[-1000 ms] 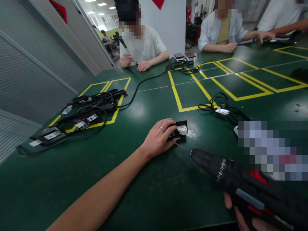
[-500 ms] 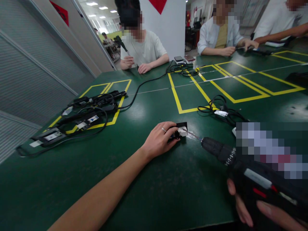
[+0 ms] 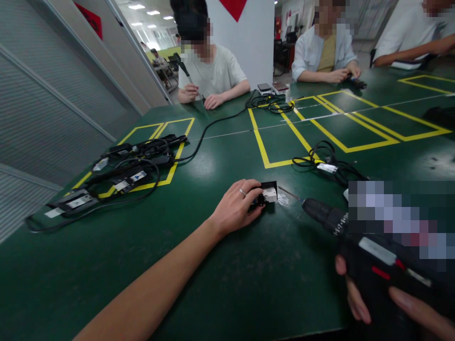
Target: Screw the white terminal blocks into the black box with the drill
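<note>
The left hand (image 3: 239, 203) pinches a small black housing (image 3: 269, 184) between the thumb below and the bent fingers above, and presses it on the green table (image 3: 245, 279). Probably this grip keeps the part from sliding or turning, and it leaves the right end free, where a white block (image 3: 270, 194) is exposed. The right hand (image 3: 359, 298) is wrapped around the handle of a drill driver (image 3: 377, 253); whether a finger squeezes the trigger, one cannot tell. The tool lies almost level, so its thin bit (image 3: 289, 192) points to the open end; the tip is just beside the housing, apparently not touching it.

The housing looks like hard plastic, with a thin, flat, upright wall; the block is matt and box-shaped. The bit is slender and metallic, and the dark chuck narrows toward it, behind which a collar carries white numbers. The table top is smooth and glossy, a little worn. Beyond the hands, a coiled black cable (image 3: 329, 154) with a white label crosses the yellow tape (image 3: 259, 144), flexible and loosely looped.
</note>
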Demonstrator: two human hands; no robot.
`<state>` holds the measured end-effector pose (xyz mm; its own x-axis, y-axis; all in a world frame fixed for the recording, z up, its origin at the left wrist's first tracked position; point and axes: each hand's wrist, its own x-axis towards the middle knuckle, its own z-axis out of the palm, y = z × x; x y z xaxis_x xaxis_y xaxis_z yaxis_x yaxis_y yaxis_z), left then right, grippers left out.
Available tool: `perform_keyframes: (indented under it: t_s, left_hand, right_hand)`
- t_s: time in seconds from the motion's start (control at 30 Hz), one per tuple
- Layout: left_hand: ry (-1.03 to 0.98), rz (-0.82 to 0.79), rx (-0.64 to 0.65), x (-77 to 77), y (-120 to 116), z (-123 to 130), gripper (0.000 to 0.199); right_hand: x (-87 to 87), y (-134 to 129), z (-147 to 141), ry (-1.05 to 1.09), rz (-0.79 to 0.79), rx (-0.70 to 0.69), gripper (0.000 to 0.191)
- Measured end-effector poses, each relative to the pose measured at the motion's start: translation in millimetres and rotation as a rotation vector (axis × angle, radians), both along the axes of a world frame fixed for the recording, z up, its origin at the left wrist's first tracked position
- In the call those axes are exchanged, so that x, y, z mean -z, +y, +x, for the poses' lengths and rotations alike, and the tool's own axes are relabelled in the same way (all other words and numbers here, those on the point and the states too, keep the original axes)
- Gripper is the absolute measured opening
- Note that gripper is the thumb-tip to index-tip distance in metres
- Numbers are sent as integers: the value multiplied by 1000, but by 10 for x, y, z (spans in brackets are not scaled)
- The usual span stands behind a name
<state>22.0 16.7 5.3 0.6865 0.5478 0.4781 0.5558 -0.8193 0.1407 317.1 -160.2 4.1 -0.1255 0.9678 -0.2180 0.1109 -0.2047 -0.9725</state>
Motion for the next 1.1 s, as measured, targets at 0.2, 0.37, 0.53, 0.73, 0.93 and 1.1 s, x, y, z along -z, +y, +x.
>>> perform_keyframes:
  t_s: [0.2,0.37,0.53,0.73,0.93,1.1]
  left_hand:
    - [-2,3,-5,-12,-18,-2,32]
    - [1,-6,-6,-13,-19,-4,33]
    - [0,-4,-6,0,-19,-4,33]
    - [-8,-2,-7,-9,-20,-10,31]
    - [1,-4,-11,-6,-23,-8,32]
    - [0,5,-2,-5,-23,-15,33]
  right_hand:
    - [-2,4,-37,178,-162,54,34]
    - [26,-4,-229,103,-258,314,38]
    - [-113,114,-331,-201,-344,265,49]
    - [-271,232,-442,-170,-475,93,58]
    - [-229,112,-472,-545,-275,-136,49]
    - [-531,245,-505,-942,126,-111,38]
